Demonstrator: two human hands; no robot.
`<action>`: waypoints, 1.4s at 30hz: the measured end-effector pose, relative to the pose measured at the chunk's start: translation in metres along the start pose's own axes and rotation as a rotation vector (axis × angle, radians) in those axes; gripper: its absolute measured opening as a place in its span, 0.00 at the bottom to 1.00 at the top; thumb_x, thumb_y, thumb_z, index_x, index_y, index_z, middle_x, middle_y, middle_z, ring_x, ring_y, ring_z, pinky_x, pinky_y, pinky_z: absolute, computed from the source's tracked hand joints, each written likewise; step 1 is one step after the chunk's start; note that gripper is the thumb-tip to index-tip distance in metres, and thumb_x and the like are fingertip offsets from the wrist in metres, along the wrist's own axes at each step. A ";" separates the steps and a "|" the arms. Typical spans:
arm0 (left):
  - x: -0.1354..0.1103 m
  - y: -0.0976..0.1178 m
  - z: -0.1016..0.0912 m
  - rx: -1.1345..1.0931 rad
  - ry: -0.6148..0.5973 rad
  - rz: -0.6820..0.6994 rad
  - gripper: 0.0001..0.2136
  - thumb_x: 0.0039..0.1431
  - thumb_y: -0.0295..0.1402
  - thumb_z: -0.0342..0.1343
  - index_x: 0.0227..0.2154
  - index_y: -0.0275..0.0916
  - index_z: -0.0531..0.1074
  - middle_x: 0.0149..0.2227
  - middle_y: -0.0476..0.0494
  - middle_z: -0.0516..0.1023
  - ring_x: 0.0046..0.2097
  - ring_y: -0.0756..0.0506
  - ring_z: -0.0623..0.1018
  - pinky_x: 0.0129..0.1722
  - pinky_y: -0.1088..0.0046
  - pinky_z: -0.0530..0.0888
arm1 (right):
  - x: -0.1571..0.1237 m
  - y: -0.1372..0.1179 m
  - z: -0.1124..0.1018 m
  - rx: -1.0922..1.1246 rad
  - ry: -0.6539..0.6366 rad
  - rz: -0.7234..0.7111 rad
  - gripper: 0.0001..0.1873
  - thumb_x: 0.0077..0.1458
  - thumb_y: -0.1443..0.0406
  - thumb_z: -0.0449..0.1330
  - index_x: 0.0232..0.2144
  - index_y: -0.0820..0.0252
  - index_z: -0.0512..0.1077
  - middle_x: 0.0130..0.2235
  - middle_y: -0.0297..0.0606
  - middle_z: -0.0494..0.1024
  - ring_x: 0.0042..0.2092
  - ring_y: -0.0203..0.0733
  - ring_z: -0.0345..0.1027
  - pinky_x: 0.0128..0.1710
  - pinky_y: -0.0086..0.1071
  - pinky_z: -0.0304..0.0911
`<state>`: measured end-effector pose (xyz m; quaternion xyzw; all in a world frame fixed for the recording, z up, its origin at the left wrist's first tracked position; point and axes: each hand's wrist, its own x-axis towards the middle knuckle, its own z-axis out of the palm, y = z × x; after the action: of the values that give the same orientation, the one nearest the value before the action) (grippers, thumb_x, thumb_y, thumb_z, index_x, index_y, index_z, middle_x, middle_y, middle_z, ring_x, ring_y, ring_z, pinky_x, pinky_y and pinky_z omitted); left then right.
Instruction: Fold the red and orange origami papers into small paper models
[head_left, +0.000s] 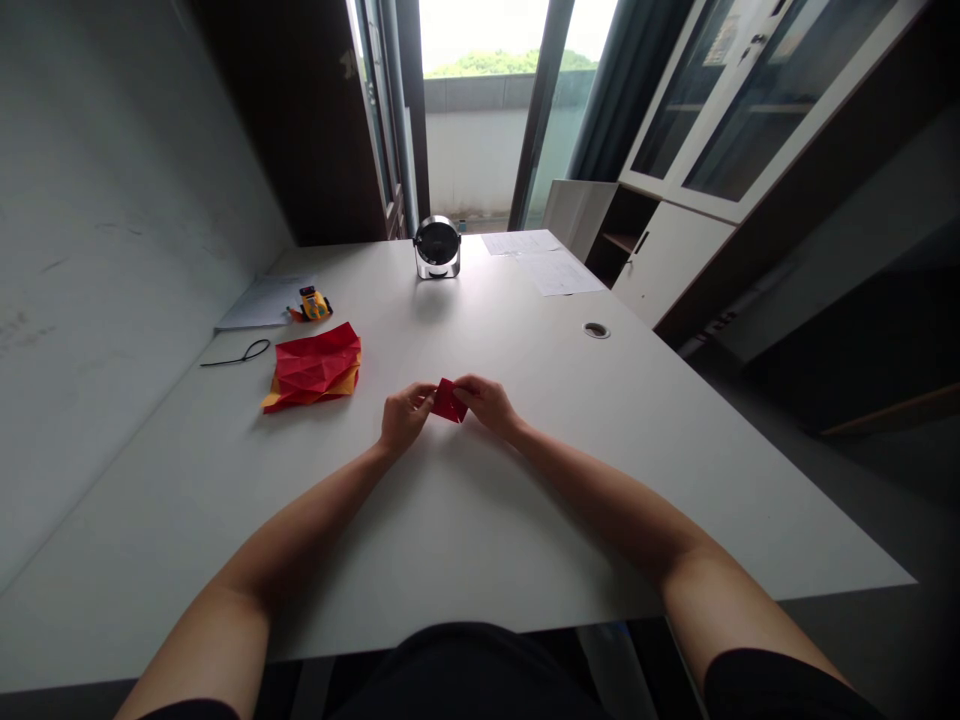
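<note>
Between my two hands, just above or on the white table, is a small folded red paper (449, 402), roughly square and turned on a corner. My left hand (406, 412) pinches its left corner between thumb and fingers. On the other side, my right hand (486, 402) grips the upper right edge, the thumb lying over the paper. To the left of my left hand lies a stack of creased red and orange paper sheets (319, 365). Whether the folded paper touches the tabletop I cannot tell.
The white table (480, 560) holds a black cable tie (238, 355), a yellow tape measure (313, 303) and a paper sheet (262, 302) along the left. A round silver-and-black device (437, 246) stands at the back. Printed sheets (561, 272) and a cable hole (596, 330) are at right.
</note>
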<state>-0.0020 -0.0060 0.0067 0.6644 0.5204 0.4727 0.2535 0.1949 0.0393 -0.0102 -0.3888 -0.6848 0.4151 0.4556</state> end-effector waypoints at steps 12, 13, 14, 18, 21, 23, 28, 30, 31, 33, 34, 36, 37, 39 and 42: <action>0.002 -0.008 0.006 -0.192 -0.112 -0.104 0.15 0.61 0.41 0.58 0.45 0.39 0.79 0.39 0.42 0.84 0.40 0.43 0.83 0.41 0.68 0.79 | -0.003 -0.005 -0.001 -0.145 -0.026 -0.008 0.12 0.60 0.58 0.59 0.39 0.56 0.79 0.31 0.36 0.81 0.31 0.39 0.72 0.32 0.33 0.66; 0.001 -0.007 0.005 -0.182 -0.115 -0.099 0.15 0.61 0.42 0.59 0.45 0.40 0.80 0.39 0.43 0.84 0.40 0.43 0.83 0.41 0.69 0.79 | -0.003 -0.005 -0.001 -0.164 -0.029 -0.017 0.12 0.60 0.58 0.58 0.39 0.56 0.80 0.31 0.36 0.81 0.31 0.38 0.71 0.32 0.32 0.66; 0.001 -0.007 0.005 -0.176 -0.116 -0.096 0.14 0.61 0.42 0.59 0.44 0.40 0.80 0.38 0.43 0.84 0.39 0.44 0.83 0.40 0.69 0.78 | -0.003 -0.006 -0.001 -0.178 -0.033 -0.025 0.12 0.60 0.58 0.58 0.38 0.56 0.80 0.31 0.36 0.81 0.30 0.38 0.71 0.32 0.32 0.65; 0.001 -0.009 0.007 -0.166 -0.106 -0.105 0.13 0.60 0.42 0.58 0.41 0.40 0.81 0.37 0.44 0.84 0.38 0.44 0.82 0.39 0.69 0.78 | -0.004 -0.005 0.000 -0.191 -0.051 -0.036 0.13 0.59 0.57 0.58 0.38 0.57 0.80 0.31 0.36 0.81 0.30 0.38 0.69 0.31 0.33 0.64; 0.001 -0.011 0.008 -0.187 -0.100 -0.121 0.13 0.61 0.43 0.57 0.40 0.40 0.80 0.35 0.44 0.83 0.36 0.45 0.81 0.37 0.71 0.77 | -0.003 -0.005 0.000 -0.189 -0.044 -0.022 0.14 0.58 0.55 0.59 0.37 0.58 0.79 0.30 0.37 0.80 0.29 0.38 0.68 0.30 0.32 0.63; 0.002 -0.013 0.007 -0.199 -0.073 -0.130 0.14 0.61 0.43 0.57 0.39 0.39 0.80 0.34 0.44 0.83 0.35 0.46 0.80 0.35 0.72 0.76 | -0.003 -0.005 -0.001 -0.162 -0.037 -0.006 0.15 0.58 0.54 0.59 0.35 0.58 0.79 0.29 0.36 0.79 0.29 0.37 0.67 0.30 0.31 0.62; 0.005 -0.016 0.006 -0.246 -0.019 -0.160 0.16 0.61 0.45 0.56 0.39 0.37 0.79 0.34 0.44 0.82 0.34 0.47 0.79 0.33 0.72 0.75 | 0.000 -0.001 -0.004 -0.068 -0.005 0.049 0.18 0.58 0.52 0.58 0.30 0.60 0.76 0.26 0.34 0.76 0.28 0.36 0.66 0.29 0.29 0.60; 0.005 -0.017 0.006 -0.265 -0.023 -0.172 0.17 0.61 0.46 0.56 0.40 0.37 0.78 0.34 0.44 0.82 0.34 0.47 0.78 0.33 0.72 0.75 | 0.001 0.001 -0.005 -0.058 -0.004 0.057 0.18 0.57 0.51 0.59 0.29 0.60 0.75 0.25 0.33 0.75 0.28 0.36 0.64 0.29 0.29 0.59; 0.005 -0.016 0.006 -0.271 -0.027 -0.178 0.17 0.61 0.46 0.56 0.40 0.37 0.78 0.34 0.44 0.81 0.33 0.47 0.78 0.33 0.73 0.75 | 0.001 0.002 -0.005 -0.057 -0.009 0.056 0.18 0.57 0.51 0.59 0.29 0.60 0.74 0.25 0.33 0.74 0.28 0.36 0.64 0.29 0.29 0.59; 0.005 -0.015 0.006 -0.277 -0.040 -0.183 0.18 0.61 0.47 0.56 0.39 0.36 0.78 0.32 0.44 0.81 0.32 0.47 0.78 0.32 0.73 0.75 | 0.001 0.002 -0.005 -0.074 -0.018 0.047 0.18 0.57 0.51 0.59 0.28 0.60 0.73 0.25 0.33 0.74 0.27 0.35 0.63 0.28 0.29 0.59; 0.005 -0.015 0.006 -0.277 -0.049 -0.181 0.18 0.61 0.48 0.56 0.38 0.36 0.78 0.32 0.45 0.80 0.32 0.47 0.78 0.32 0.74 0.74 | 0.001 0.002 -0.005 -0.091 -0.021 0.040 0.18 0.57 0.51 0.59 0.28 0.60 0.73 0.25 0.33 0.74 0.27 0.35 0.62 0.28 0.29 0.58; 0.005 -0.014 0.005 -0.272 -0.064 -0.172 0.19 0.61 0.49 0.56 0.36 0.36 0.78 0.30 0.45 0.80 0.31 0.48 0.77 0.31 0.75 0.73 | 0.001 0.001 -0.005 -0.133 -0.023 0.031 0.18 0.57 0.51 0.59 0.27 0.60 0.73 0.25 0.33 0.73 0.27 0.35 0.61 0.28 0.29 0.57; 0.005 -0.014 0.005 -0.265 -0.069 -0.168 0.19 0.61 0.49 0.56 0.35 0.36 0.78 0.30 0.46 0.79 0.30 0.48 0.77 0.30 0.75 0.73 | 0.001 0.000 -0.005 -0.151 -0.024 0.029 0.18 0.57 0.51 0.59 0.27 0.60 0.73 0.25 0.33 0.73 0.27 0.35 0.61 0.28 0.29 0.57; 0.005 -0.014 0.005 -0.245 -0.073 -0.167 0.19 0.61 0.49 0.56 0.34 0.36 0.78 0.29 0.46 0.79 0.30 0.48 0.76 0.30 0.75 0.72 | 0.000 -0.002 -0.005 -0.174 -0.020 0.026 0.19 0.57 0.51 0.58 0.27 0.60 0.73 0.24 0.32 0.72 0.27 0.34 0.60 0.28 0.29 0.56; 0.005 -0.016 0.006 -0.224 -0.077 -0.168 0.18 0.60 0.49 0.56 0.35 0.37 0.79 0.30 0.46 0.80 0.31 0.47 0.77 0.30 0.74 0.73 | 0.000 -0.004 -0.005 -0.184 0.000 0.013 0.20 0.57 0.50 0.58 0.27 0.60 0.73 0.23 0.31 0.70 0.26 0.34 0.58 0.27 0.29 0.55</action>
<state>-0.0036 0.0047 -0.0070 0.6037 0.5081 0.4791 0.3845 0.1992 0.0386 -0.0057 -0.4334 -0.7176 0.3534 0.4151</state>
